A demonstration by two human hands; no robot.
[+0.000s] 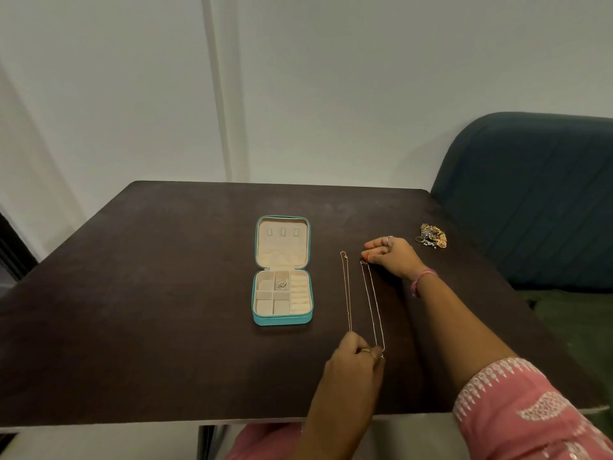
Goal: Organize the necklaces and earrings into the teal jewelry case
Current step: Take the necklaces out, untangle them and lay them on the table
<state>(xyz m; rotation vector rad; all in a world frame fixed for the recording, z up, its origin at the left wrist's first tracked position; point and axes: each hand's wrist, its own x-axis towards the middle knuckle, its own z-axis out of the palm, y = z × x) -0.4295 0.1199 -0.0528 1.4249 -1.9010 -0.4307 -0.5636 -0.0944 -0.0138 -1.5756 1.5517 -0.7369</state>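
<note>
**Two chains laid out beside the open teal case**

A dark brown desk [149, 293] fills most of the view, with a pale wall behind it.

Near the middle of the desk sits the teal jewelry case [282, 320]. It is open, and its lid lies flat toward the wall. The inside is cream. The lid has three little hooks near its top and a soft pocket below them. The bottom half is split into small boxes, with a row of soft rolls on its right side. One small shiny piece [282, 284] lies in the top middle box. It is too small to tell what it is.

Just right of the case, a thin gold necklace [346, 290] lies in a straight line on the desk. Beside it, a silver necklace [373, 303] lies stretched out as a long, thin loop.

The left hand [356, 356] is at the near end of both chains. Its fingers are curled and pinch the near end of the silver necklace. The right hand [389, 255] is at the far end. Its fingers are bent and pinch the far tip of the silver necklace. This wrist has a pink band, and the sleeve is pink with white marks.

Further right, near the desk's edge, lies a small heap of earrings [432, 235], gold and sparkly. A dark blue sofa [530, 200] stands beside the desk.
</note>
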